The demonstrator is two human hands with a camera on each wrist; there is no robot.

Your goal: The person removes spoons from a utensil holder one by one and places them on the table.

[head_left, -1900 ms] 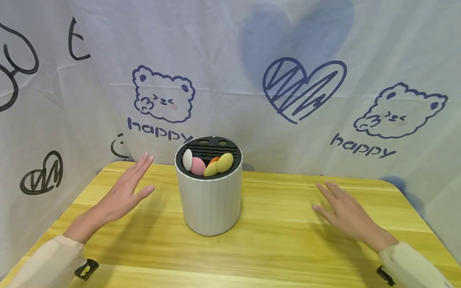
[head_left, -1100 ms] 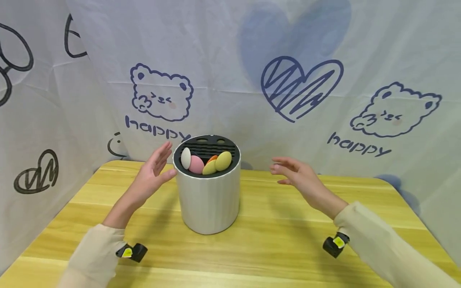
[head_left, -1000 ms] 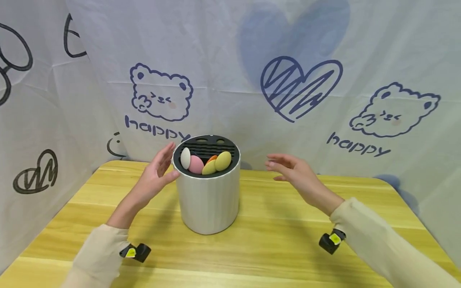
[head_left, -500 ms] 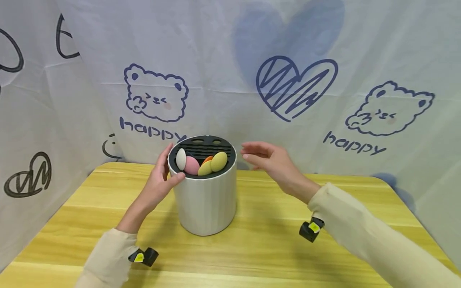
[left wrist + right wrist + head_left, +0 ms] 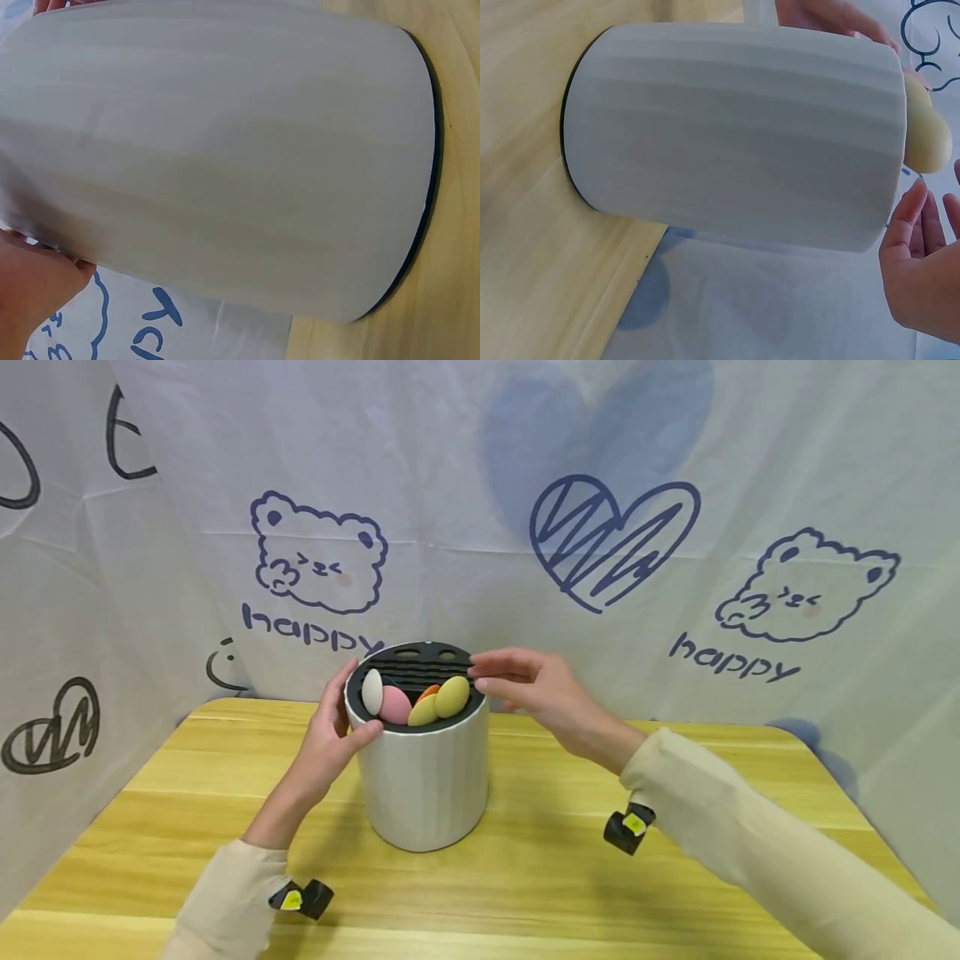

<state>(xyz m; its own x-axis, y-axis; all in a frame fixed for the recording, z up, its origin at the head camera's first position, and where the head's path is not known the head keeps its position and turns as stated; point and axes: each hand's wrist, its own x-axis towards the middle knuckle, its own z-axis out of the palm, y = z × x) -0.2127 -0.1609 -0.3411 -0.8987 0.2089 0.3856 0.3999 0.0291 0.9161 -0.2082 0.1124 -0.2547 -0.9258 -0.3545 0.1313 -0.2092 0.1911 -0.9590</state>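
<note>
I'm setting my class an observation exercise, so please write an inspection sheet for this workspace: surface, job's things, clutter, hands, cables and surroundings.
Surface: wooden table with streaky yellow grain.
Job's things: white container, upright; its black top holds rounded pieces: white, pink, orange, two yellow.
Clutter: nothing seen.
Hands: left hand grips the container's upper side, thumb in front; right hand is at the opposite rim, contact unclear.
Cables: nothing seen.
Surroundings: pale cloth behind, printed with bears, hearts and "happy".
</note>
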